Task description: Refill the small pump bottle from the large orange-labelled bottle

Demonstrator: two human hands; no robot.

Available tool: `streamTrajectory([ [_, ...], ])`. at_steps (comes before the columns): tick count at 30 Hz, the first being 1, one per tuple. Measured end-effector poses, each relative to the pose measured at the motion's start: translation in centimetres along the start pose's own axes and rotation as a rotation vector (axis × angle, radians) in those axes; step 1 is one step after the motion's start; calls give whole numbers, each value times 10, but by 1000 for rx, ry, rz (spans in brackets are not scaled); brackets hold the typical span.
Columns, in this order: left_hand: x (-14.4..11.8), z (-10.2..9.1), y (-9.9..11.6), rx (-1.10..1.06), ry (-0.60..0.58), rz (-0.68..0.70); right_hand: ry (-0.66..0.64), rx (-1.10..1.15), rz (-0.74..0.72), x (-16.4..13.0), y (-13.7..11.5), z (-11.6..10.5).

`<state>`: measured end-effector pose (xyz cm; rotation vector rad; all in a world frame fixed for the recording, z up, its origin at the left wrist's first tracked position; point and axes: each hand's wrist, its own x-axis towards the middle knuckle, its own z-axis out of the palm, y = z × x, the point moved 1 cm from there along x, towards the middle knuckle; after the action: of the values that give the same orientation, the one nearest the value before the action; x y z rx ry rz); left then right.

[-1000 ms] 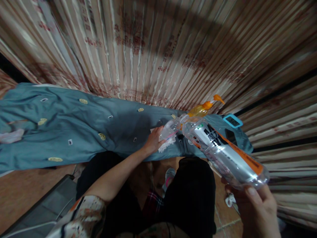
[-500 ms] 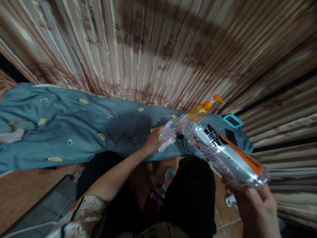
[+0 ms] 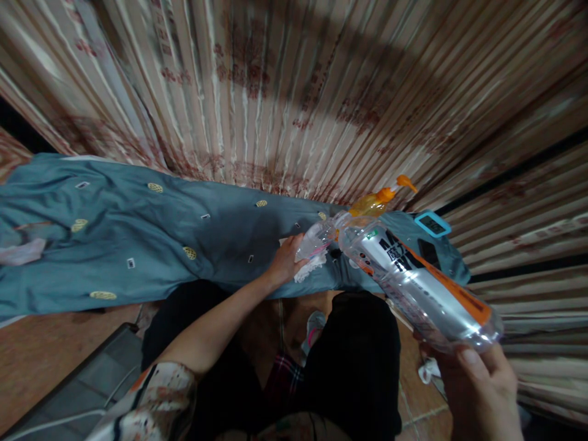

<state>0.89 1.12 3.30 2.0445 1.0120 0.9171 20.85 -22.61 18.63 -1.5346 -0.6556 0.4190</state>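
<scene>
My right hand (image 3: 480,392) grips the base of a large clear plastic bottle (image 3: 418,285) with a white, black and orange label, tilted so its open mouth points toward a small clear bottle (image 3: 316,239). My left hand (image 3: 287,260) holds that small bottle steady over a white cloth (image 3: 311,266) on a blue-grey patterned sheet (image 3: 138,239). The large bottle's mouth sits right at the small bottle's neck.
An orange pump bottle (image 3: 379,199) stands behind the two bottles. A blue-framed digital device (image 3: 432,225) lies on the sheet's right end. Striped curtains (image 3: 275,92) hang behind. My dark-trousered legs (image 3: 353,361) and tiled floor (image 3: 46,349) are below.
The large bottle and my right hand have shifted very slightly to the right and down. The left hand and small bottle stay put.
</scene>
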Motion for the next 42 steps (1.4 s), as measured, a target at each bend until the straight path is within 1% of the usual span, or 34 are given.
streamTrajectory([
  [5,0,0,-1,14,-2,2,1,-16,-14,-1,0,0],
  [12,0,0,-1,-4,-7,2,6,-27,9,-1,-3,2],
  [18,0,-2,2,-12,-14,-8,-11,-32,-46,-2,-4,3],
  [22,0,-1,2,-8,0,-5,-22,-22,-38,-1,-4,3],
  [31,0,-2,3,-4,-4,-17,0,-19,-44,-4,-11,11],
  [34,0,-2,3,-10,-3,-15,15,-27,-34,-4,-10,10],
  [37,0,-2,2,-17,1,-9,6,-46,-48,-3,-8,7],
  [42,0,-1,2,-13,7,-6,-14,-44,-27,0,-6,2],
])
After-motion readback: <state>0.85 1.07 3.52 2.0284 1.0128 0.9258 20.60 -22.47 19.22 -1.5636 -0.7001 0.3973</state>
